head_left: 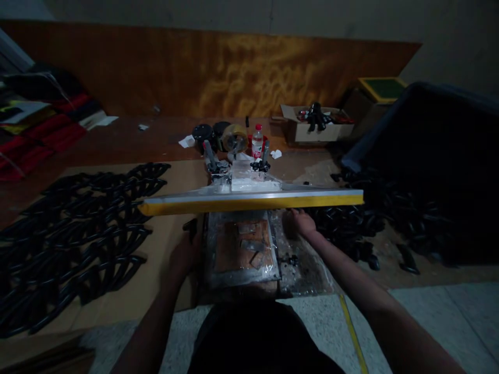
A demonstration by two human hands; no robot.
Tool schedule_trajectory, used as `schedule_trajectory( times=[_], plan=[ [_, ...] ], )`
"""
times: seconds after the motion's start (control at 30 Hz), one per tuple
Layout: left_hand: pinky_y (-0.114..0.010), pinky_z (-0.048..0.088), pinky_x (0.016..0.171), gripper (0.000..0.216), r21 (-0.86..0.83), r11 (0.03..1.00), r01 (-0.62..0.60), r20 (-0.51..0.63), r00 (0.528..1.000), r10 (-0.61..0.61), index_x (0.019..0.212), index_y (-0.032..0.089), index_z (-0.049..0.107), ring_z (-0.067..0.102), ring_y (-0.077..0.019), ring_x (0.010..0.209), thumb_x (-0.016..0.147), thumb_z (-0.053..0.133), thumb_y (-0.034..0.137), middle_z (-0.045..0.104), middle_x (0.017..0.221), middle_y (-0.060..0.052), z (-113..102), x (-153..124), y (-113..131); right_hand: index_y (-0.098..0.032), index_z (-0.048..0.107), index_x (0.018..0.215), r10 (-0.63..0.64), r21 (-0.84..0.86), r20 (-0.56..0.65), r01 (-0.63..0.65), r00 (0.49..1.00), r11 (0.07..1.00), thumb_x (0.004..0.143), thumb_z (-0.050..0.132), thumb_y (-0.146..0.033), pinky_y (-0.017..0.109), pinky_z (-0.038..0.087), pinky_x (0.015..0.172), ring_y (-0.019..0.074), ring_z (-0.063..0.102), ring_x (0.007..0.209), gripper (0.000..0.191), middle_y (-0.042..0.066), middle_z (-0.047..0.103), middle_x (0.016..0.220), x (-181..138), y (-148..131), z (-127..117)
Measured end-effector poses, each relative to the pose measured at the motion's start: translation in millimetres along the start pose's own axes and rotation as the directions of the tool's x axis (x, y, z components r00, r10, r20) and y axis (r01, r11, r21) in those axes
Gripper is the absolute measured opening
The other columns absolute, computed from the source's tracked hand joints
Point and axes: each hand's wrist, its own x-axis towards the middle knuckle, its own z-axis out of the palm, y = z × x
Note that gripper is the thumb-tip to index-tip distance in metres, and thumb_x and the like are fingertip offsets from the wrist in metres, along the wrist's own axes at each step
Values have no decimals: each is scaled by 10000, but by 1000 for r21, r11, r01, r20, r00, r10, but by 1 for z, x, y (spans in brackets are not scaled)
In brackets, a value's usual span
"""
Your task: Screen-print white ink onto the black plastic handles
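Observation:
My left hand is closed around a black plastic piece, whose end pokes up above the fingers; it is beside the left edge of a plastic-wrapped board. My right hand is just below the raised frame's long bar, silver above and yellow in front. Its fingers look closed, partly hidden by the bar, and what they hold is too dark to make out. Curved, glossy black pieces lie in rows on cardboard at the left. A loose heap of black pieces is right of my right hand.
A large dark bin lies tipped at the right. Behind the frame stand a red-capped bottle, a roll of tape and a carton with black items. Red bundles lie far left.

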Motion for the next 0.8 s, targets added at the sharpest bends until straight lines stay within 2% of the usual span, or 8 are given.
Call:
schedule_trajectory(
  times=[0.1, 0.23, 0.37, 0.47, 0.53, 0.67, 0.73, 0.8],
  plan=[
    [-413, 505, 783, 584, 220, 975, 30, 66, 997, -45, 1259, 67, 555, 676, -373, 1049, 945, 269, 468, 688, 1146, -270, -1, 25, -28, -174, 562, 1283, 71, -40, 69, -68, 995, 997, 925, 486, -182, 368, 521, 748, 271, 693, 925, 366, 202, 663, 1061, 14, 32, 10],
    [-385, 510, 762, 547, 262, 965, 6, 142, 989, -45, 1162, 81, 635, 697, -358, 999, 914, 366, 488, 714, 1094, -254, 9, 37, -46, -182, 631, 1192, 32, -55, 67, -28, 997, 998, 897, 524, -186, 331, 503, 758, 240, 689, 915, 314, 184, 634, 1128, 11, 40, 10],
    [-440, 503, 817, 543, 277, 961, -11, 63, 998, -7, 1002, 130, 699, 669, -393, 1044, 874, 420, 578, 715, 1093, -241, -10, 38, -34, -153, 668, 1003, -97, 278, -212, 155, 972, 948, 857, 610, -264, 316, 495, 772, 220, 664, 878, 193, 123, 666, 1018, 5, 24, 2],
    [-359, 528, 732, 492, -67, 986, -153, -76, 986, 148, 1010, 161, 677, 704, -281, 863, 887, 412, 557, 740, 954, -152, -41, 31, 4, -174, 664, 987, -159, 582, -402, 385, 902, 716, 861, 626, -370, 338, 509, 756, 213, 648, 819, 236, 53, 683, 881, -6, -18, 12],
    [-280, 522, 613, 540, -458, 829, -320, -216, 945, 246, 994, 152, 659, 668, -191, 672, 882, 396, 610, 715, 793, -86, -63, 20, 38, -183, 690, 1031, -270, 596, -457, 517, 848, 614, 902, 581, -351, 345, 504, 801, 206, 639, 869, 238, 59, 686, 925, -18, -54, 24],
    [-227, 483, 512, 560, -720, 404, -564, -470, 825, 315, 980, 138, 667, 608, -150, 579, 880, 420, 631, 629, 621, -24, -93, -15, 93, -230, 714, 1155, -553, 291, -376, 661, 743, 691, 930, 514, -174, 353, 462, 891, 216, 592, 1023, 307, 96, 668, 1046, -38, -105, 40],
    [-239, 482, 511, 574, -755, 351, -554, -453, 828, 330, 992, 136, 676, 616, -159, 595, 902, 385, 622, 645, 648, -35, -97, -32, 100, -249, 699, 1198, -589, 147, -301, 646, 750, 749, 907, 553, -148, 380, 450, 925, 240, 570, 1083, 340, 113, 660, 1109, -42, -110, 40],
    [-272, 516, 582, 607, -770, 396, -501, -393, 860, 326, 994, 141, 691, 649, -181, 673, 917, 336, 628, 694, 747, -63, -92, -45, 92, -246, 671, 1219, -565, 143, -273, 613, 779, 777, 914, 597, -213, 398, 465, 939, 240, 571, 1102, 315, 109, 644, 1172, -43, -101, 37]
  ],
)
